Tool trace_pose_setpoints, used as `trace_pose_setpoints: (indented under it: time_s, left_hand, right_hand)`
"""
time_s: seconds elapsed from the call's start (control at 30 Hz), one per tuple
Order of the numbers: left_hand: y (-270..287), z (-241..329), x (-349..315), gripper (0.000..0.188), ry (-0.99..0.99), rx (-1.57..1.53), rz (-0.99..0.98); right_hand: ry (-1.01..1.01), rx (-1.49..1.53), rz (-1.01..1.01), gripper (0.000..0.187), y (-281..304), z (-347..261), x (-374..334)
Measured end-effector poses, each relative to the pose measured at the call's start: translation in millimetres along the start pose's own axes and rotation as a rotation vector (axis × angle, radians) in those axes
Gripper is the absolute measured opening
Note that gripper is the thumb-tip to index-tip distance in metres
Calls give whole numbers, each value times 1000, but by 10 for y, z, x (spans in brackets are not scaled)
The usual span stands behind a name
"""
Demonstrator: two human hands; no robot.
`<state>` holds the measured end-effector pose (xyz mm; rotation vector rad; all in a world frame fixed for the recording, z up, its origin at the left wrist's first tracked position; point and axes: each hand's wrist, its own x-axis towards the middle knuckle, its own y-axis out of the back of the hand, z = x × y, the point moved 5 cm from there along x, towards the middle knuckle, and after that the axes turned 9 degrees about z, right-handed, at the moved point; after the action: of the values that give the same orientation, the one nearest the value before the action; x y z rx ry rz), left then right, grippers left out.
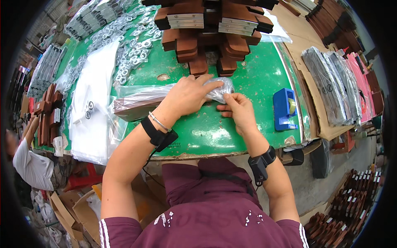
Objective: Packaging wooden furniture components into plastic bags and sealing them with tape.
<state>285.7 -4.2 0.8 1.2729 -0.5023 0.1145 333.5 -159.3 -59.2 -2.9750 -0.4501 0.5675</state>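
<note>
A long brown wooden piece (136,106) lies in a clear plastic bag (219,90) on the green tabletop near me. The bag's right end is bunched up. Across the wrapped piece, my left hand (188,96) is closed over the bag, its fingers reaching onto the bunched end and its thumb partly hidden. My right hand (240,110) is closed in a pinch on the bag's right end, between thumb and forefinger. Just beyond my hands rises a stack of dark brown wooden pieces (198,66), some with metal slides.
Flat clear bags (93,103) lie to the left, with many small bagged metal parts (132,56) behind. A blue tape dispenser (283,109) stands at the right. Wrapped packs (326,87) lie on cardboard farther right. Another person (33,161) is at the far left.
</note>
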Motion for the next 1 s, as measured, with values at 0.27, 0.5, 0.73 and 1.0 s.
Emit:
trace_pose_setpoints:
  time_s: [0.27, 0.5, 0.73, 1.0]
  left_hand:
    - [6, 3, -8, 55, -11, -8, 40]
    - [49, 33, -11, 63, 68, -52, 48]
    - [13, -4, -41, 64, 34, -4, 84]
    - [41, -29, 7, 60, 119, -59, 30]
  right_hand:
    - [-210, 293, 3, 22, -56, -36, 4]
    - [-169, 330, -49, 17, -136, -307, -15]
    - [-100, 328, 46, 17, -173, -235, -24]
    - [-66, 434, 57, 17, -307, -19, -108]
